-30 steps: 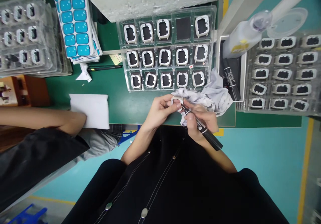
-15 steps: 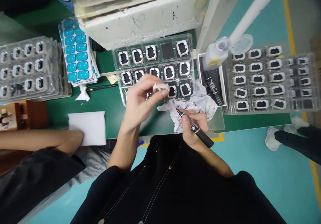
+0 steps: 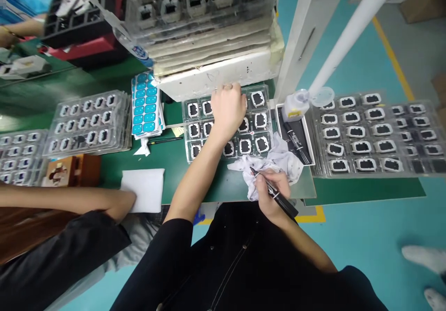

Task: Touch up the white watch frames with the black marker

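Note:
My left hand (image 3: 228, 111) reaches forward over the back rows of a clear tray (image 3: 186, 132) of white-framed black parts. Its fingers curl down onto the tray, and what they hold is hidden under the hand. Near the table's front edge my right hand (image 3: 270, 192) is closed round a black marker (image 3: 284, 203). The marker's tip points at a crumpled white cloth (image 3: 282, 160) under the hand.
A second tray of parts (image 3: 376, 134) lies at the right, with a white bottle (image 3: 294, 106) and a boxed marker (image 3: 296, 139) beside it. Blue sticker sheets (image 3: 146, 106), stacked trays (image 3: 87, 123) and white paper (image 3: 144, 188) lie left. Another person's arm (image 3: 69, 199) rests there.
My left hand has lifted a white frame part away from the marker and gone forward to the tray's back rows. My right hand has stayed on the cloth. The view has tilted up.

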`<control>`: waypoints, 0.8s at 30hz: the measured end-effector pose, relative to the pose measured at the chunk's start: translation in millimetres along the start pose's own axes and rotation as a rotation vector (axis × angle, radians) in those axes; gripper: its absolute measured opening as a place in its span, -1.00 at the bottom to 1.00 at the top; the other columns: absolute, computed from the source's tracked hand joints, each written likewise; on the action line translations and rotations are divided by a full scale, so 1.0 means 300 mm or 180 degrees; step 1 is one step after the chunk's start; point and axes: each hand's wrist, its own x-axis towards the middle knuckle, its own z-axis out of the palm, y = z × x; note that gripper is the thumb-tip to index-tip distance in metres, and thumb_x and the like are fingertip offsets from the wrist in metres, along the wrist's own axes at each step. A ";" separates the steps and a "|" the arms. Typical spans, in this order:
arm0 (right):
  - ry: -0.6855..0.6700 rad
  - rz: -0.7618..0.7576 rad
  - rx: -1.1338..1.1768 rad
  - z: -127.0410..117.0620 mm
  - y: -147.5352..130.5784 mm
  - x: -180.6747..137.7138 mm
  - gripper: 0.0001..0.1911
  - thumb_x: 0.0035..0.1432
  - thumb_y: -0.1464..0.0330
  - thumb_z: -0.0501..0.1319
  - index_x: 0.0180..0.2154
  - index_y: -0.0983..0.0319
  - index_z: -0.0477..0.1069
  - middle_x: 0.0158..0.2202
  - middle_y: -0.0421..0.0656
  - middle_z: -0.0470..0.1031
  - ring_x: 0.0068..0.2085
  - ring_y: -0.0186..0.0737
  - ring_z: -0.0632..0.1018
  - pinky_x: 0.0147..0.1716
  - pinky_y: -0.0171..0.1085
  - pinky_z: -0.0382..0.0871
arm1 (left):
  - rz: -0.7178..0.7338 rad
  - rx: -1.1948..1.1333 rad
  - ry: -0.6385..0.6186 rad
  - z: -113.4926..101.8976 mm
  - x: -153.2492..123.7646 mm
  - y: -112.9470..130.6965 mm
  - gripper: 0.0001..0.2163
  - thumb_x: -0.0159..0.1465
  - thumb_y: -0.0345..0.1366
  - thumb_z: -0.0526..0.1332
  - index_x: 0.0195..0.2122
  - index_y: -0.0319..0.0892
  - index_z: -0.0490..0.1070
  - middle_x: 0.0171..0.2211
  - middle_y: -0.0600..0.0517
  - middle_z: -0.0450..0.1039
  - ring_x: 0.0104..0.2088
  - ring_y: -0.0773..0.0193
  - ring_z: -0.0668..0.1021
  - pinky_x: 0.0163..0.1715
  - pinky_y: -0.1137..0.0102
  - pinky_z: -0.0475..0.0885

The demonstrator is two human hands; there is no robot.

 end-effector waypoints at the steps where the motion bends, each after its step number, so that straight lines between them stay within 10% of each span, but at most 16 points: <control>1: 0.0007 0.0007 -0.0004 0.000 0.004 -0.002 -0.87 0.43 0.36 0.39 -0.09 0.14 0.46 -0.19 -0.13 0.68 -0.21 -0.10 0.74 -0.31 -0.16 0.65 | 0.0116 0.0037 -0.0037 0.009 0.000 0.012 -0.83 0.21 -0.29 0.48 -0.30 -0.06 0.48 -0.18 -0.23 0.59 0.18 -0.32 0.47 0.31 -0.19 0.33; 14: 0.0090 0.0058 -0.0010 -0.001 0.035 -0.005 -0.83 0.40 0.30 0.44 -0.12 0.15 0.47 -0.30 -0.19 0.62 -0.24 -0.09 0.72 -0.27 -0.15 0.64 | 0.0255 -0.0147 -0.0446 0.111 0.088 0.039 -0.57 -0.04 -0.62 0.60 -0.38 -0.11 0.41 -0.19 -0.15 0.52 0.18 -0.33 0.50 0.35 -0.23 0.30; 24: 0.0010 0.0114 0.0084 -0.014 0.034 -0.003 -0.83 0.42 0.31 0.43 -0.12 0.14 0.46 -0.33 -0.20 0.61 -0.21 -0.04 0.74 -0.19 -0.08 0.68 | -0.0660 -0.2205 -0.0512 -0.163 -0.082 0.186 -0.63 0.21 -0.16 0.63 -0.25 -0.12 0.43 -0.26 -0.07 0.69 -0.38 0.23 0.70 -0.37 0.32 0.56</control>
